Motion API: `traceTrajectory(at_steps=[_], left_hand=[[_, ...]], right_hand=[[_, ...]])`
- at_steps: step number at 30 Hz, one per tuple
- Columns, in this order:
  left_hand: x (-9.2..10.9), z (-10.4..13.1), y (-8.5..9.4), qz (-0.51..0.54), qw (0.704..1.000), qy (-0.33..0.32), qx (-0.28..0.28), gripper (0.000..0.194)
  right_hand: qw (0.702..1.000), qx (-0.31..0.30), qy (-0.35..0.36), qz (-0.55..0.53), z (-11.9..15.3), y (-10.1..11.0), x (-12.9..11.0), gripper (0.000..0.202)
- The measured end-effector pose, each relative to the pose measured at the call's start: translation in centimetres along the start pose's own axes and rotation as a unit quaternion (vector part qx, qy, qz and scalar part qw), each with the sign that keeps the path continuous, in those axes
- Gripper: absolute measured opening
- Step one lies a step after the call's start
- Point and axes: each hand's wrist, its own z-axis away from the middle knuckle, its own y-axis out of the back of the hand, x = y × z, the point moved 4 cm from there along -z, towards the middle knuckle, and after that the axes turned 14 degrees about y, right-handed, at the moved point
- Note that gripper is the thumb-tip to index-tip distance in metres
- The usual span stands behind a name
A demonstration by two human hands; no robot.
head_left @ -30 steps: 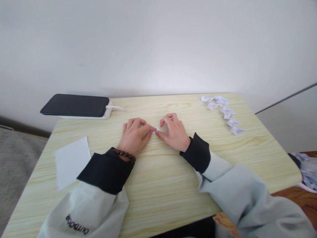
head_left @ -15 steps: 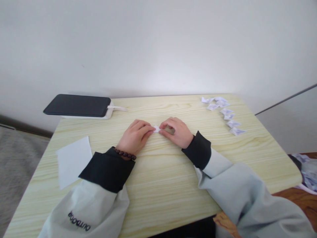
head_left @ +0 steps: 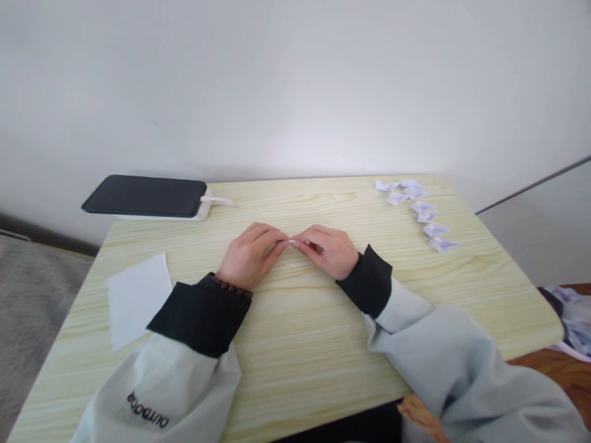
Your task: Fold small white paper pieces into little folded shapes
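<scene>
Between my hands, near the middle of the table, is a small folded piece of white paper (head_left: pixel 291 241), mostly hidden by my fingertips. My left hand (head_left: pixel 253 253) pinches its left end between thumb and fingers. From the other side, my right hand (head_left: pixel 329 249) pinches its right end, thumb below and index finger above. The two sets of fingertips almost meet. To the left of my left forearm lies a stack of white paper sheets (head_left: pixel 138 301). Several small folded white paper shapes (head_left: pixel 434 230) stand in a curved row at the back right.
A black phone (head_left: pixel 148 195) rests on a white block (head_left: pixel 203 212) at the back left, with a white cable (head_left: pixel 221 200) running from it. The wood-grain table (head_left: pixel 314 344) stands against a white wall (head_left: pixel 295 86). A bag (head_left: pixel 575 320) with pale contents is beyond the right edge.
My right hand has moved slightly left, closing the gap to my left fingertips. The folded paper now shows only as a thin white edge, where more of its face showed before.
</scene>
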Motion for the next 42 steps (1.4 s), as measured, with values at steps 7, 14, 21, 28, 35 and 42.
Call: traceTrajectory(at_steps=[7, 14, 21, 28, 35, 42], left_hand=[[-0.2, -0.1, 0.0, -0.044, 0.999, 0.018, 0.024, 0.023], [-0.7, -0.1, 0.4, 0.029, 0.992, 0.122, -0.006, 0.021], [-1.2, 0.0, 0.6, 0.069, 0.974, 0.213, -0.029, 0.023], [-1.5, -0.1, 0.4, 0.104, 0.958, 0.262, -0.054, 0.028], [-1.2, -0.2, 0.2, 0.104, 0.966, 0.229, -0.060, 0.029], [-1.5, -0.1, 0.1, 0.120, 0.962, 0.240, -0.058, 0.031]], right_hand=[[0.998, 0.018, -0.056, -0.008, -0.1, -0.2, 0.1, 0.029], [0.983, 0.063, -0.116, -0.126, 0.0, 0.0, 1.1, 0.024], [0.990, 0.060, -0.076, -0.100, -0.4, 0.3, 0.6, 0.023], [0.976, 0.062, -0.108, -0.180, -0.3, 0.2, 1.0, 0.023], [0.955, 0.054, -0.138, -0.256, 0.0, 0.0, 1.0, 0.022], [0.957, 0.067, -0.140, -0.246, 0.0, 0.1, 0.9, 0.021]])
